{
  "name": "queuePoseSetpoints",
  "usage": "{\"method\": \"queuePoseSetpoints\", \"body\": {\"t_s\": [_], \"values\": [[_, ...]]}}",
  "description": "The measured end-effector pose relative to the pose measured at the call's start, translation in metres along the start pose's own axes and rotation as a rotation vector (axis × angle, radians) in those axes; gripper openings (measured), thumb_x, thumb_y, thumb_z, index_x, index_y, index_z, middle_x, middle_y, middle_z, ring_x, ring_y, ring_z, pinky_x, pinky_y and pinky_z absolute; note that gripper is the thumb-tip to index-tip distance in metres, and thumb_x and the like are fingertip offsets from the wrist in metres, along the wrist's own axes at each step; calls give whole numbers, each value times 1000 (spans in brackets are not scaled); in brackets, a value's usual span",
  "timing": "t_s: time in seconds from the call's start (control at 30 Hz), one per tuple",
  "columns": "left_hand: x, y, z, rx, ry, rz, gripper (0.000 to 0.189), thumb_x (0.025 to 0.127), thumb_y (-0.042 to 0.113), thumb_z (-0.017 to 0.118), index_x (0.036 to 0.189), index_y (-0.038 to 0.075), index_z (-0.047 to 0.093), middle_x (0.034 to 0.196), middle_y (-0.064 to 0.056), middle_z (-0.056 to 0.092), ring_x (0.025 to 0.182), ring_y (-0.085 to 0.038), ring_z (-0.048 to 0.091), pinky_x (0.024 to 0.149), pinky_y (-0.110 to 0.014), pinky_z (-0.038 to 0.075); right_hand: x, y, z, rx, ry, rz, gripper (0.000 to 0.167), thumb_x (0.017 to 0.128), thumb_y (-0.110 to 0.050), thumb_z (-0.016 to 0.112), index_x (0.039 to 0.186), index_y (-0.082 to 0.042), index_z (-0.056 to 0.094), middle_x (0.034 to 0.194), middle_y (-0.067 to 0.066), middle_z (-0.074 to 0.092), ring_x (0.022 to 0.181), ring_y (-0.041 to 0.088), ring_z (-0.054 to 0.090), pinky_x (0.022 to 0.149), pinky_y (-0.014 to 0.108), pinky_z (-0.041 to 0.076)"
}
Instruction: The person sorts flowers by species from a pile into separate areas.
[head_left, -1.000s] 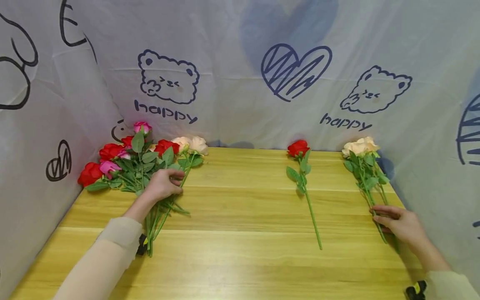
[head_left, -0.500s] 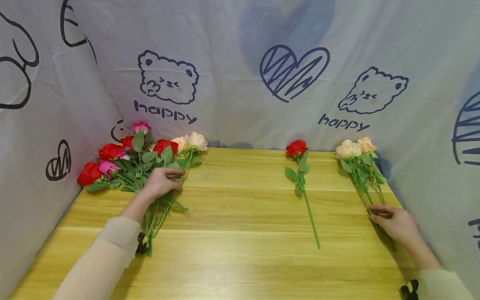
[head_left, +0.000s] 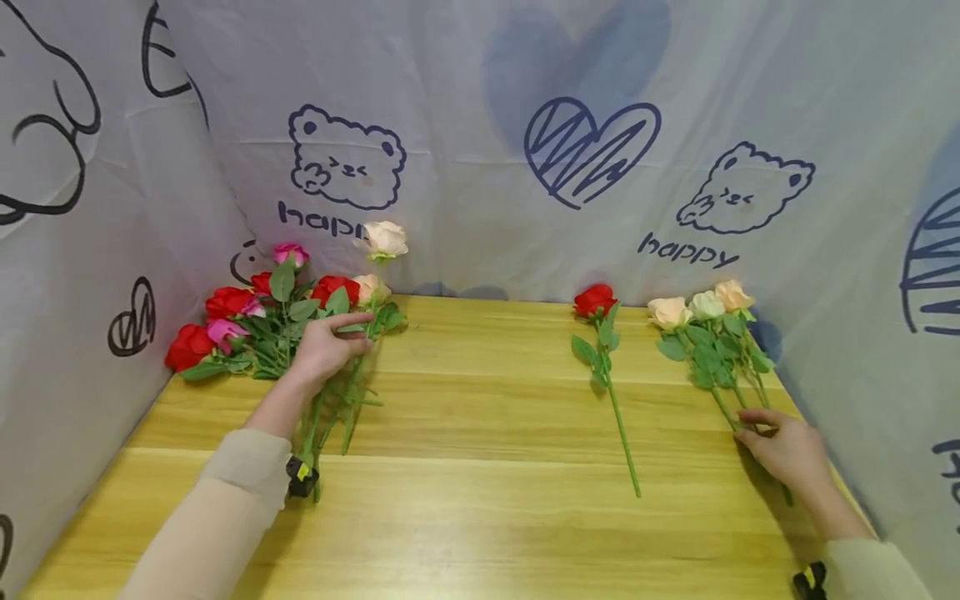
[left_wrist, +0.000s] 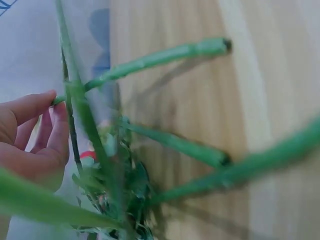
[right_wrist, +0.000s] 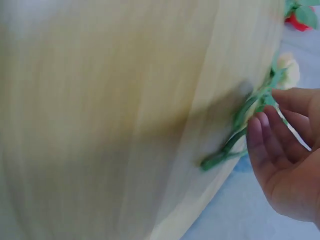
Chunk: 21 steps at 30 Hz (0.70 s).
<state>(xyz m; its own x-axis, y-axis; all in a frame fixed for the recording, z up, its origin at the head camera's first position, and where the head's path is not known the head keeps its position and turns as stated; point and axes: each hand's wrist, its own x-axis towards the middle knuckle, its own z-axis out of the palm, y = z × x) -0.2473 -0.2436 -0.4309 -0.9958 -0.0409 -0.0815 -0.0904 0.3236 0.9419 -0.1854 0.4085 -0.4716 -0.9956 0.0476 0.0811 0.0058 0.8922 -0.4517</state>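
A cloth-walled booth round a wooden table (head_left: 480,525) is shown; whether it is set up in a home, a studio or elsewhere cannot be told. The table's far, left and right edges are bordered by creased pale cloth (head_left: 465,242), so it is enclosed on 3 sides. Above the far edge, 2 bear faces (head_left: 348,158), each captioned "happy", are printed, with 1 hatched heart (head_left: 592,152) between them.
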Motion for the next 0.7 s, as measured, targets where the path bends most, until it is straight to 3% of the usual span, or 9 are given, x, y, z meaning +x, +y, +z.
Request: {"method": "queuePoseSetpoints", "body": {"t_s": [0.13, 0.23, 0.3, 0.37, 0.5, 0.7], "values": [[0, 7, 7, -70, 55, 20, 53, 98, 4, 71, 149, 7, 58, 154, -18, 51, 132, -33, 56, 99, -33, 56, -4, -23, 3, 150, 83, 15, 41, 103, -29, 66, 136, -4, 68, 120, 26, 72, 80, -3, 61, 56, 24, 49], [1, 14, 15, -140, 85, 41, 54, 97, 4, 72, 149, 8, 58, 159, -12, 47, 134, -31, 55, 93, -20, 54, -3, -48, 9, 286, 137, -11, 43, 102, -33, 69, 136, -6, 69, 118, 4, 75, 84, -15, 56, 61, 19, 52], [1, 20, 22, -186, 92, 52, 54, 97, 4, 72, 149, 9, 58, 161, -9, 44, 135, -29, 55, 94, -19, 53, -2, -66, 13, 386, 150, -39, 43, 102, -32, 69, 136, -6, 69, 117, -11, 73, 87, -13, 60, 65, 18, 55], [1, 27, 30, -235, 91, 55, 54, 97, 2, 72, 149, 9, 58, 163, -6, 42, 134, -28, 55, 101, -24, 52, 0, -85, 19, 486, 147, -66, 42, 102, -29, 69, 137, -5, 67, 117, -17, 71, 89, -9, 64, 68, 18, 57], [-2, 39, 51, -312, 91, 54, 54, 96, 0, 73, 148, 9, 60, 162, -4, 42, 130, -24, 58, 104, -29, 52, 0, -127, 29, 676, 111, -128, 40, 103, -21, 69, 138, -1, 66, 127, -4, 72, 96, -1, 67, 77, 22, 61], [-7, 49, 84, -403, 85, 93, 52, 94, -3, 74, 143, 10, 65, 156, -4, 50, 123, -22, 61, 93, -22, 56, 0, -176, 55, 858, 46, -168, 36, 101, -18, 71, 133, 0, 69, 126, 2, 73, 97, 7, 70, 79, 28, 63]]}}
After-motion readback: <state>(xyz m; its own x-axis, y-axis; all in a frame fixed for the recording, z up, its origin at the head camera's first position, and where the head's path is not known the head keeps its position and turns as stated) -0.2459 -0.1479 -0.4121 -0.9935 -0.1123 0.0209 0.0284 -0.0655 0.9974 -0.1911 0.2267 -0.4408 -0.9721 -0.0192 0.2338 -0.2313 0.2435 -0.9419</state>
